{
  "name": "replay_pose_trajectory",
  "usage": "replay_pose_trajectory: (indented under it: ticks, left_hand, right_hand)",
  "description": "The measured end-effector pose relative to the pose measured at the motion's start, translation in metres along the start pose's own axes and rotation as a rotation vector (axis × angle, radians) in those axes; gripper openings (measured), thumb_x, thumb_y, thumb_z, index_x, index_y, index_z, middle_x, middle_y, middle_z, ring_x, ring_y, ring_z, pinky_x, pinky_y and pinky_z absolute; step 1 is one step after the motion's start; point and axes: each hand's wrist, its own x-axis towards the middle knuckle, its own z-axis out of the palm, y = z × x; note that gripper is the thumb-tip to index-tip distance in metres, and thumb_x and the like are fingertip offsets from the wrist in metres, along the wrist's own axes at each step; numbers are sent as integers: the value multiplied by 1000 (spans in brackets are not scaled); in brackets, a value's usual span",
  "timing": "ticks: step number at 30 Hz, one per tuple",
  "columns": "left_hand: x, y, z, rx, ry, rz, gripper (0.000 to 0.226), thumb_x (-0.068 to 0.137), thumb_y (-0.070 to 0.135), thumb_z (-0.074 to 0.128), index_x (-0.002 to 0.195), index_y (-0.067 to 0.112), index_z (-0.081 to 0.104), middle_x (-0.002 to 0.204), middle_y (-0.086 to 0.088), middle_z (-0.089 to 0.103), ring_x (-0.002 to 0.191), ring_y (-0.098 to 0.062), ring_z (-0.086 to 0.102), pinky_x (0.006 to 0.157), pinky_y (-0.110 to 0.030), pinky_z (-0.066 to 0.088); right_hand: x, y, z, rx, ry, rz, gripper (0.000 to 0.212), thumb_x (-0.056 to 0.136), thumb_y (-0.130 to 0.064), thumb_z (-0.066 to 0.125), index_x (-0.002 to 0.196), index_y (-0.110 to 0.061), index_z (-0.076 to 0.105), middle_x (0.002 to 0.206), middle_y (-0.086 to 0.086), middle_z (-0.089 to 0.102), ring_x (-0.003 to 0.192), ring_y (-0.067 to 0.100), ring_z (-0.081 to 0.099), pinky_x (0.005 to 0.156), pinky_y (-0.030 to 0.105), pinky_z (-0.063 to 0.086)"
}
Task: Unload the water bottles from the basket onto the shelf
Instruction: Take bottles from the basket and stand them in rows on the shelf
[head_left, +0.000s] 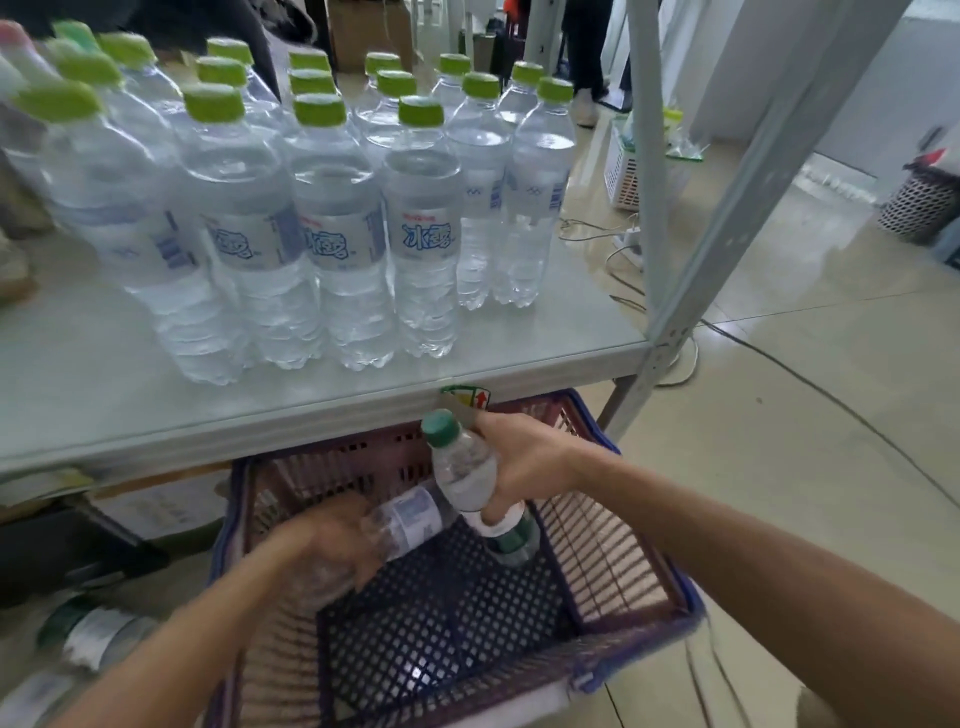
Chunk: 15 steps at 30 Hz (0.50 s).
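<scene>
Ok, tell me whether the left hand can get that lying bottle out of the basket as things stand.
Probably yes. The left hand is already closed on the lying bottle, and the basket is open above it. The right hand holds its dark-capped bottle off to the side.

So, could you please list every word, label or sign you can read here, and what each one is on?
"冰露" in blue: label of the front shelf bottle, and, partly visible, its two left neighbours.
Sticker on the shelf edge: a red arrow, no readable words.
Labels on the bottle in the right hand and the one in the left hand: too blurred.
</scene>
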Motion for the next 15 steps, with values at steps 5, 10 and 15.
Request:
replay_pose_trajectory:
  ticks: [5,10,15]
  left_hand:
    - [-21,7,-16,137,-65,52,61,49,23,85,109,19,72,98,6,74,88,-14,71,71,-32,61]
    - [-37,12,-44,377,-121,188,68,66,32,81,131,26,62,125,10,69,111,-11,66,96,-30,56]
    - [-59,22,-79,134,-242,411,78,51,14,82,120,42,60,120,15,71,109,-8,69,91,-37,60]
  right_hand:
    - [-32,-39,-54,-127,-123,-203,122,66,-22,97,163,-11,24,164,0,40,149,15,38,126,35,29]
    - [-62,-51,-95,83,-117,-370,92,68,-1,94,146,-12,47,138,-1,64,130,18,61,114,41,47]
    - [-75,-56,-143,87,46,-481,71,68,-6,91,128,-19,55,122,-2,68,119,16,67,104,33,52]
